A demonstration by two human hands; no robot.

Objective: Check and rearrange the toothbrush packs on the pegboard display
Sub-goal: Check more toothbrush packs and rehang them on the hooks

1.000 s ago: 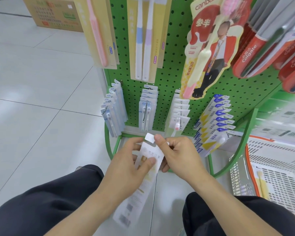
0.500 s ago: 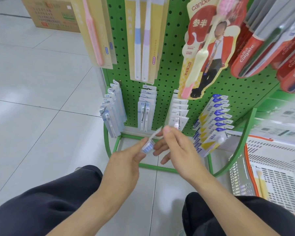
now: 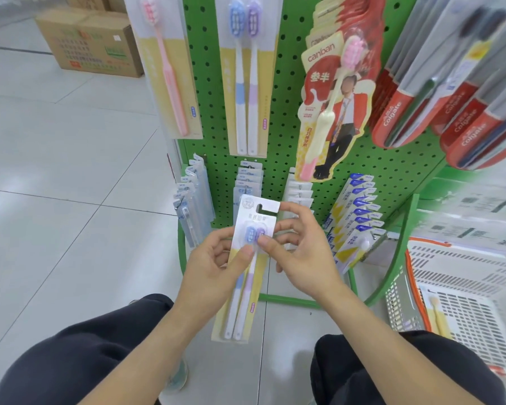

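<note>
A twin toothbrush pack point(image 3: 247, 276) with a blue and a purple brush on a white and yellow card faces me, held upright in front of the green pegboard point(image 3: 287, 112). My left hand point(image 3: 214, 267) grips its left edge, thumb on the blister. My right hand point(image 3: 301, 252) pinches the right edge near the brush heads, fingers behind the card's top hook slot. A matching twin pack point(image 3: 247, 74) hangs on the pegboard above, beside a pink single pack point(image 3: 170, 68).
Rows of small packs point(image 3: 247, 179) hang low on the board. Canban packs point(image 3: 333, 92) and red Colgate packs point(image 3: 450, 92) hang at the right. A white plastic basket point(image 3: 465, 311) sits on the floor at right. Cardboard boxes point(image 3: 91, 42) stand far left.
The pack was seen from its back, then turned edge-on, and now its front faces me. Both hands kept hold while turning it. The camera view tilted upward a little.
</note>
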